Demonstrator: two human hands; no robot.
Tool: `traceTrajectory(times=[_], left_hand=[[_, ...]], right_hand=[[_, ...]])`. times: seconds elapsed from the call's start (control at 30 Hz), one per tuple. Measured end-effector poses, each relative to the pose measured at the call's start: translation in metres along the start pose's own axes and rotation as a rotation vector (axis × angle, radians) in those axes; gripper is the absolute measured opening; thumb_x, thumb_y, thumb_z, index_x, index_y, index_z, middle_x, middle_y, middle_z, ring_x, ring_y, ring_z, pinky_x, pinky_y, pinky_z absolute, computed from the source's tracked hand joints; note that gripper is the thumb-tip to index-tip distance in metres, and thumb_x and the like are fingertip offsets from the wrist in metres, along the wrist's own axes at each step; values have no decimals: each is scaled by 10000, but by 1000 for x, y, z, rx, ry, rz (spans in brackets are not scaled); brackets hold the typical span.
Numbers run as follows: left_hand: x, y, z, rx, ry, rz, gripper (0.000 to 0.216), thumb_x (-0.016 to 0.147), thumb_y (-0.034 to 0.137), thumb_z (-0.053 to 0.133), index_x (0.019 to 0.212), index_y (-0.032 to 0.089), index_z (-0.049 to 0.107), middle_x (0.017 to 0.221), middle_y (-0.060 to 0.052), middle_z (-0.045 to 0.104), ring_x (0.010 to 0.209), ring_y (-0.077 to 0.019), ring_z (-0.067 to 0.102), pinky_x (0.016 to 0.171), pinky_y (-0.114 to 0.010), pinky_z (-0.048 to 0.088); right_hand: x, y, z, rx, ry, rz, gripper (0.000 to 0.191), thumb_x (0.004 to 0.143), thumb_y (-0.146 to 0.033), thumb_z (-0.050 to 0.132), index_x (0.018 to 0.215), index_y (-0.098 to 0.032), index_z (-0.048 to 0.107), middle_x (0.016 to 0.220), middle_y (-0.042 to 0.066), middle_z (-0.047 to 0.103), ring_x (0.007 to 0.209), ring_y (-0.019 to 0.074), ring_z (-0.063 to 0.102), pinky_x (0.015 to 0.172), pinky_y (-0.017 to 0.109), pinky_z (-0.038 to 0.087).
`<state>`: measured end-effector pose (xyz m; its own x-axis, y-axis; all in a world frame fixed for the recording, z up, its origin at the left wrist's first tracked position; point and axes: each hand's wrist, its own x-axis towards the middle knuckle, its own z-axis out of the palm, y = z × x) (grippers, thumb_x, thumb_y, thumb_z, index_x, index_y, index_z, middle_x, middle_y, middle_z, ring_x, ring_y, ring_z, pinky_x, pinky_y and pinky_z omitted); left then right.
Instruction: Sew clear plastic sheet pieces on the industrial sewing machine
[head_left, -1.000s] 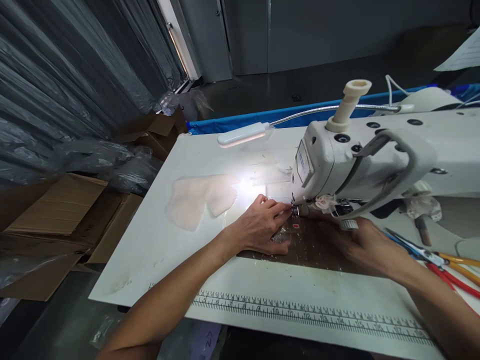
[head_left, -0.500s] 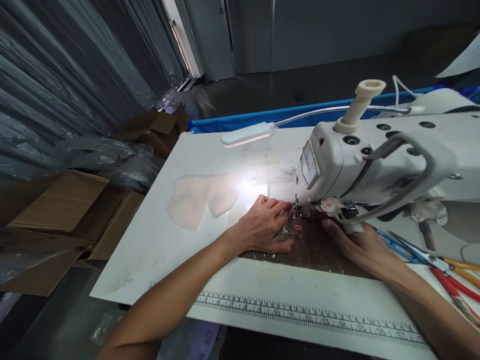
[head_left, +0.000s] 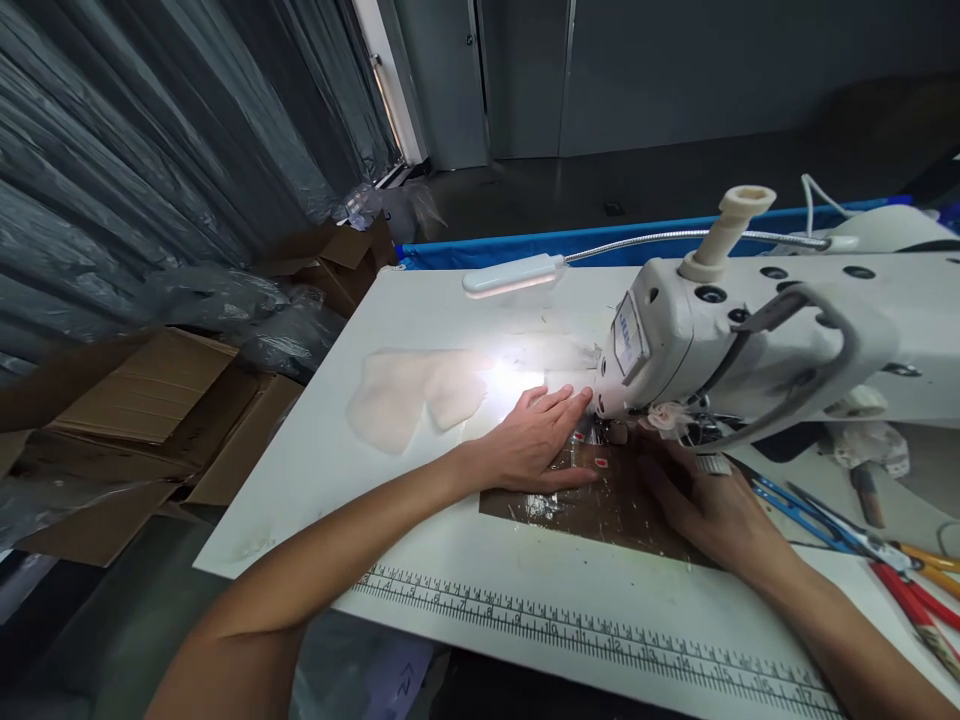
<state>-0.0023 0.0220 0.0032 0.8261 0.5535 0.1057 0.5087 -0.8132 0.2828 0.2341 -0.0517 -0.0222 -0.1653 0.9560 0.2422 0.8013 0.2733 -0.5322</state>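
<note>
My left hand (head_left: 538,440) lies flat, fingers stretched out, on a thin clear piece on the white table (head_left: 315,470), its fingertips touching the foot of the white sewing machine (head_left: 757,330). My right hand (head_left: 712,500) rests palm down on the dark brown plate (head_left: 600,505) under the machine arm, fingers reaching toward the needle area (head_left: 600,432), which is partly hidden by the machine head. Small red marks show on the plate between my hands.
A gooseneck lamp (head_left: 514,274) lights the table. Pale fabric pieces (head_left: 405,395) lie left of my left hand. Scissors and red-handled tools (head_left: 885,560) lie at the right. A printed ruler (head_left: 600,640) runs along the front edge. Cardboard boxes (head_left: 142,420) stand on the floor at the left.
My left hand's fingers have spread flat and slid a little toward the machine foot. My right hand has moved closer under the machine arm. The camera has shifted slightly left.
</note>
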Motion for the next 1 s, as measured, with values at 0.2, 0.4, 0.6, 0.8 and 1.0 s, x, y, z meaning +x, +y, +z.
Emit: traceTrajectory(times=[0.2,0.4,0.6,0.8,1.0], left_hand=[[52,-51,-27,81,56,-72,374,945,361,459,1246,155,541,1276,-131,553,1176,-268,510,976,-432,410],[101,-97,-25,70,117,-307,485,1000,433,271,1066,124,639,1043,-137,630,970,-258,601,876,-422,462],[95,-101,-22,117,118,-419,651,937,584,349,1469,212,289,1561,-128,208,1419,-397,159,1084,-625,183],[59,-82,-16,233,186,-137,503,971,435,351,1384,152,401,1466,-177,361,1328,-312,341,1065,-488,254],[31,-69,-19,244,46,-191,364,975,387,363,1212,194,562,1302,-139,524,1189,-281,463,1009,-454,279]], right_hand=[[-5,12,9,-139,-22,-2,441,970,-427,369,1339,-207,469,1091,132,643,861,281,678,653,384,545],[-4,16,13,-195,-31,-42,434,975,-393,370,1367,-221,440,1173,135,609,938,284,663,696,389,561],[-2,14,11,-285,-36,-65,429,975,-389,333,1320,-205,509,1199,130,602,901,275,670,729,394,564],[1,8,4,-363,62,-202,421,966,-454,345,1066,-223,682,922,85,689,667,222,669,509,302,483],[-24,-42,-46,-108,154,-517,408,933,-346,508,550,-207,515,511,-21,480,400,80,437,417,239,322]])
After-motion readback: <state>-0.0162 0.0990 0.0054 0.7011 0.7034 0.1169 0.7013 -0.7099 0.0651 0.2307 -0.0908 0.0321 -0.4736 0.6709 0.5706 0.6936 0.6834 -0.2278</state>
